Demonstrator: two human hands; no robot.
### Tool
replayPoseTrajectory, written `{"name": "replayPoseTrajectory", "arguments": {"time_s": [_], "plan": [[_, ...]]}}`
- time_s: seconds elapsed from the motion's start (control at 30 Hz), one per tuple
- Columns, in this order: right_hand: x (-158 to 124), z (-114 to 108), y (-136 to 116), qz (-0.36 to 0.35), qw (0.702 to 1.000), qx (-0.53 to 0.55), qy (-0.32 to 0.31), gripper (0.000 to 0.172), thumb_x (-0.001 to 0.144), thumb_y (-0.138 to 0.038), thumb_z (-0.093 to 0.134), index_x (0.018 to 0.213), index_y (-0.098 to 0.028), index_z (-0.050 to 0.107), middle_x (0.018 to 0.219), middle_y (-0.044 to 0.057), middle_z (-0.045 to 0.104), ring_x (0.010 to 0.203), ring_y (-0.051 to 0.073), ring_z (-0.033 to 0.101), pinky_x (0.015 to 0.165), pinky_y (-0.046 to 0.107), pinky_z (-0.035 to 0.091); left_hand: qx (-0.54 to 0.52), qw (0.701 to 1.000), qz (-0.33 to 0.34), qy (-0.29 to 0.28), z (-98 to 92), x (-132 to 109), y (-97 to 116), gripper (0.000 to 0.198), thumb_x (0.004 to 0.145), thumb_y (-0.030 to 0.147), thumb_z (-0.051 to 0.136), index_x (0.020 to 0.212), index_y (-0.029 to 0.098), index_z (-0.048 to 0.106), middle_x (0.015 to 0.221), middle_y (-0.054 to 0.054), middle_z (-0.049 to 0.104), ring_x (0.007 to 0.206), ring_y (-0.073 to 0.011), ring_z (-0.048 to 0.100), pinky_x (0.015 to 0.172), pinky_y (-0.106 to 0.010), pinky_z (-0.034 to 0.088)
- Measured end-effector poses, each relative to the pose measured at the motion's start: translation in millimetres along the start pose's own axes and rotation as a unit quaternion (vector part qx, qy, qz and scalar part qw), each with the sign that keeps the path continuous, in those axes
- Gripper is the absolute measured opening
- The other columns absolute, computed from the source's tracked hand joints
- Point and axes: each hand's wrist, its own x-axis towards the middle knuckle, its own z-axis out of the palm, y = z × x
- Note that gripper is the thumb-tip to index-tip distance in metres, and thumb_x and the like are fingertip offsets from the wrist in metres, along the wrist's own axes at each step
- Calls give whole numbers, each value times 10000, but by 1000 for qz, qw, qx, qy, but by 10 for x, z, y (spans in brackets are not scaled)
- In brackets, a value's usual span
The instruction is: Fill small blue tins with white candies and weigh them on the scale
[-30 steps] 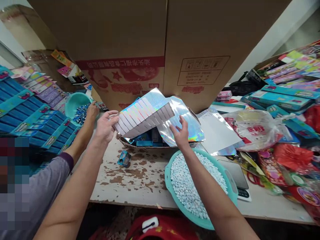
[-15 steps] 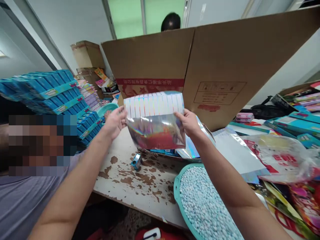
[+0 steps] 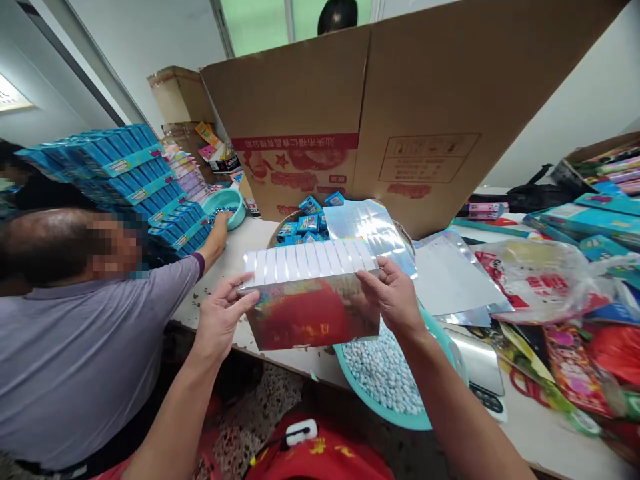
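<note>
I hold a stack of shiny holographic bags (image 3: 313,293) in front of me with both hands. My left hand (image 3: 223,317) pinches the stack's left edge, thumb on top. My right hand (image 3: 395,293) grips the right edge. The stack's white staggered top strips face up and its mirrored face reflects red. Below it sits a teal basin (image 3: 400,417) of small pale blue-white pellets. Behind it a round basket (image 3: 280,230) holds small blue boxes, with another silver bag (image 3: 373,227) lying over it.
A big open cardboard box (image 3: 415,120) stands at the back of the worn white table (image 3: 225,283). A co-worker in a grey shirt (image 3: 80,347) sits at my left, reaching into a teal bowl (image 3: 225,207). Blue cartons (image 3: 120,177) stack at left; bright packets and a plastic bag (image 3: 545,277) crowd the right.
I have lowered the bag stack from in front of the cardboard box towards myself, over the pellet basin. My view has shifted back and down, showing the basket and the co-worker's arm.
</note>
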Motion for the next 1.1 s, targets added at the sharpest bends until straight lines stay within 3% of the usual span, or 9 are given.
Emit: {"name": "replayPoseTrajectory", "arguments": {"time_s": [0.07,0.13,0.3,0.43,0.57,0.67,0.83,0.97,1.1], "plan": [[-189,-88,33,-18,1000,-15,13,468,654,-356,801,1013,-199,544,552,-85,568,463,80,491,448,179,402,27,999,13,30,-72,-183,-60,380,605,271,826,949,169,701,800,-19,694,731,-109,617,697,-187,487],[-375,-183,119,-23,999,-25,-21,396,673,-324,797,982,-203,581,661,-38,657,574,114,587,544,216,485,17,999,16,36,-191,-346,-117,313,596,263,832,868,176,705,819,-19,697,763,-115,625,723,-182,490],[-833,-337,493,0,970,-69,-233,157,756,-309,734,871,-205,706,869,18,724,817,185,651,770,308,527,-81,992,-98,-18,-559,-628,-176,639,616,351,812,1201,235,583,1058,-71,691,874,-196,663,720,-249,538],[-1138,-265,718,71,944,-104,-305,187,805,-347,681,925,-207,709,887,12,715,839,186,643,786,307,515,-42,989,-144,-1,-756,-718,-176,607,584,270,837,1133,186,591,1034,-82,702,918,-217,667,756,-257,546],[-1224,-45,786,96,962,0,-255,495,737,-372,747,1181,-229,582,1099,42,666,1002,207,615,876,326,495,-11,983,-181,19,-899,-757,-263,582,590,292,837,1108,204,590,969,-49,717,862,-218,680,718,-291,563],[-1153,186,799,103,977,59,-178,455,811,-382,674,1224,-248,535,1173,41,630,1058,181,595,918,301,472,7,980,-195,27,-1026,-765,-389,577,580,314,841,1085,187,594,946,-48,721,850,-215,680,727,-299,564],[-1086,564,919,152,980,87,-91,469,813,-376,668,1241,-258,517,974,3,668,799,121,617,730,226,501,25,974,-227,-10,-1269,-771,-565,604,575,328,838,1102,159,595,977,-89,719,884,-244,679,755,-331,562],[-1147,774,1051,178,976,110,-57,437,772,-347,711,1166,-236,556,801,-39,630,601,60,538,538,147,426,18,975,-221,-12,-1444,-760,-620,607,570,337,835,1102,150,611,1037,-107,709,946,-259,668,801,-338,552],[-1171,939,1143,225,964,136,-24,465,675,-328,788,1071,-210,574,795,-35,659,630,70,583,584,160,470,-5,972,-237,-1,-1572,-749,-667,620,577,322,836,1115,141,587,1015,-98,710,902,-221,672,773,-297,546]]}}
